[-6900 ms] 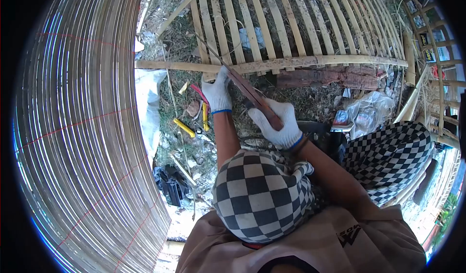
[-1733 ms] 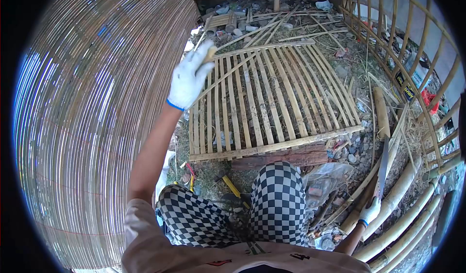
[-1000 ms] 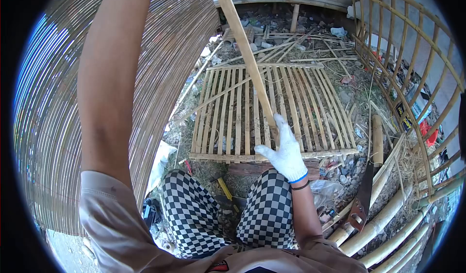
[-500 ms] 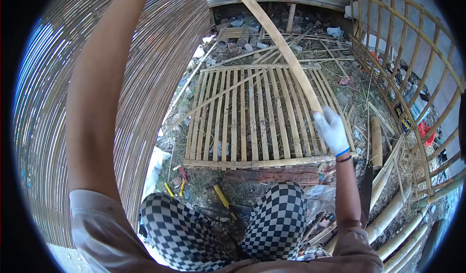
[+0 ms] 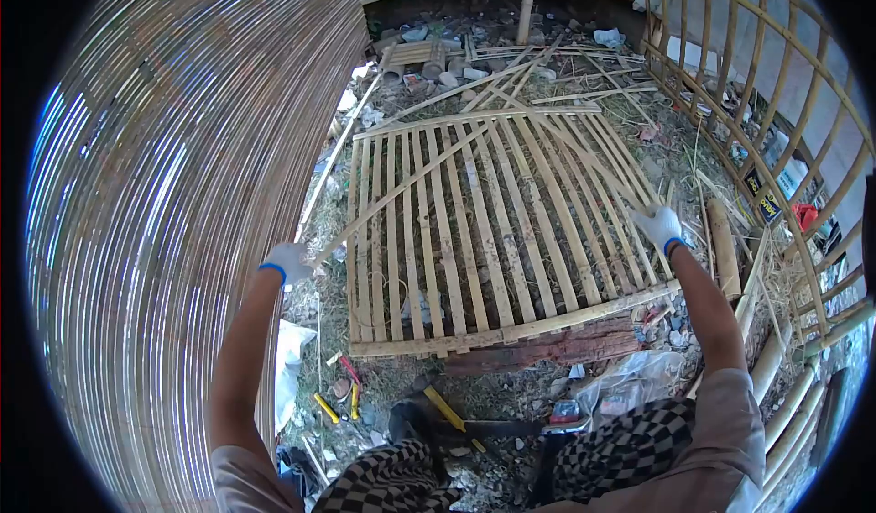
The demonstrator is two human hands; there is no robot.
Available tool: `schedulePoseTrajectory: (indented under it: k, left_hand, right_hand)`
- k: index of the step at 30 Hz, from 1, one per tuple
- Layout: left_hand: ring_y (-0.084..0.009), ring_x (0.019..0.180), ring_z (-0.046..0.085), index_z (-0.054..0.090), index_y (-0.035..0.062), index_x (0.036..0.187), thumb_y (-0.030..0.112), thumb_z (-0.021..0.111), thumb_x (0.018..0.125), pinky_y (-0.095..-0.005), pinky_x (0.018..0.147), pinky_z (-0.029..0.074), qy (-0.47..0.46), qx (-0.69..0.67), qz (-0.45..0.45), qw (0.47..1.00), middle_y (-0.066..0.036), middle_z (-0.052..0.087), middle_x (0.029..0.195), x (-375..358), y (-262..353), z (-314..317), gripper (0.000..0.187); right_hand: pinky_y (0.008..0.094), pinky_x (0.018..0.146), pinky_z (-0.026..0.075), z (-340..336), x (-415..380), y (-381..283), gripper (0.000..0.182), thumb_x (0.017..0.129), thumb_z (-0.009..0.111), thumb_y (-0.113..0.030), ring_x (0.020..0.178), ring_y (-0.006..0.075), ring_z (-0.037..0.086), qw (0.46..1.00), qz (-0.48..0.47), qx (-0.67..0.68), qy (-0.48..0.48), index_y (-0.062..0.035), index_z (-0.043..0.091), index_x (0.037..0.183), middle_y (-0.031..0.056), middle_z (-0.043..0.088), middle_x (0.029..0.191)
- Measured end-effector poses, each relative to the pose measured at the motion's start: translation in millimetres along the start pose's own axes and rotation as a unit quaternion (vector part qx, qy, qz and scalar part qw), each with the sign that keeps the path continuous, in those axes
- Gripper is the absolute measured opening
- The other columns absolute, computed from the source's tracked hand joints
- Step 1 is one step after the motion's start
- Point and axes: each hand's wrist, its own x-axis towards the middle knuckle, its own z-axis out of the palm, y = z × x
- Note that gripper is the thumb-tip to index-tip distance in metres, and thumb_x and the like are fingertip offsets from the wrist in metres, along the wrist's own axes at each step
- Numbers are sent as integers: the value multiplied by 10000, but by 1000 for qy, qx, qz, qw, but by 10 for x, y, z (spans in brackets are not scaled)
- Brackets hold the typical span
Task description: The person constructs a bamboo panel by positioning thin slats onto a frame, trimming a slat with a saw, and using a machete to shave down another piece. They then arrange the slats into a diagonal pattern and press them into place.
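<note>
One strip (image 5: 401,191) slants forward and inward from the left hand (image 5: 290,262), another strip (image 5: 584,155) from the right hand (image 5: 661,227), over the slatted panel (image 5: 511,333) between; whether fingers pinch either, I cannot tell.

Over the near middle of the pale slatted bamboo panel (image 5: 498,239), passage opens between the flat left diagonal strip (image 5: 401,190) and the flat right diagonal strip (image 5: 584,152). A tall brown thin-slatted screen (image 5: 173,203) walls off the left; a curved bamboo lattice (image 5: 750,82) bars the right.

Two gloved hands (image 5: 659,228), apparently one hammer (image 5: 444,408)
</note>
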Motion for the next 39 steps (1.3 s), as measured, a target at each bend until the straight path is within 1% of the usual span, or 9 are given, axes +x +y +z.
schedulePoseTrajectory:
  k: [1,4,5,11,15,20,28,31,39]
  left_hand:
    - [-419,1187,680,639,19,1384,408,714,904,-488,1025,541,58,-81,-48,994,-272,697,1285,17,-58,351,623]
    - [-440,1277,617,461,31,1531,426,743,914,-493,1066,514,92,-116,-118,982,-281,582,1448,76,-149,1101,785]
    - [-460,1293,595,420,40,1554,446,736,927,-507,1078,501,102,-130,-88,982,-285,535,1487,116,-280,1485,812]
    - [-464,1226,623,478,111,1520,337,718,940,-513,1034,517,133,-109,-111,979,-291,588,1407,207,-321,1876,667]
    - [-440,1144,666,589,88,1398,266,724,924,-513,999,533,106,-226,-113,962,-275,672,1252,271,-231,1801,524]
    - [-431,1004,704,660,37,1268,144,678,924,-508,901,555,126,-320,-109,933,-230,730,1069,212,112,1627,360]
    - [-468,1000,684,654,25,1254,96,648,940,-528,882,534,240,-317,-77,914,-268,704,1077,-450,856,1305,322]
    - [-456,1006,694,653,9,1264,105,662,939,-512,892,543,178,-335,-83,921,-272,711,1090,-455,1057,1122,339]
    - [-447,1030,705,669,-36,1256,140,721,906,-486,922,552,188,-365,-118,904,-288,718,1108,-184,1535,1135,394]
  right_hand:
    - [437,829,564,256,-154,129,588,866,790,-535,913,350,758,1000,10,25,9,-26,778,1160,233,776,970]
    - [467,789,559,705,-277,469,577,862,787,-544,887,375,750,999,14,34,-1,-9,777,1078,240,763,933]
    - [474,802,561,688,-356,473,590,853,786,-558,902,390,747,999,20,30,-7,-6,775,1061,237,763,931]
    - [487,725,541,837,-444,678,540,872,789,-527,820,419,716,1000,7,-3,30,-1,740,987,245,732,874]
    - [508,805,550,920,-431,578,511,860,780,-546,889,429,712,999,36,-25,24,-63,744,1020,224,738,905]
    - [494,805,547,1069,-368,581,373,865,806,-401,901,408,699,999,5,-8,46,-73,722,1023,190,720,895]
    - [507,833,524,1063,-449,496,310,914,755,-351,944,418,675,994,-31,20,104,-63,695,1011,199,698,956]
    - [508,854,522,1052,-434,504,304,910,756,-348,965,423,665,993,-36,30,109,-67,701,1011,206,699,974]
    - [513,973,496,1165,-358,509,316,893,772,-326,1119,411,611,989,-42,-81,119,-90,743,1101,183,680,1101]
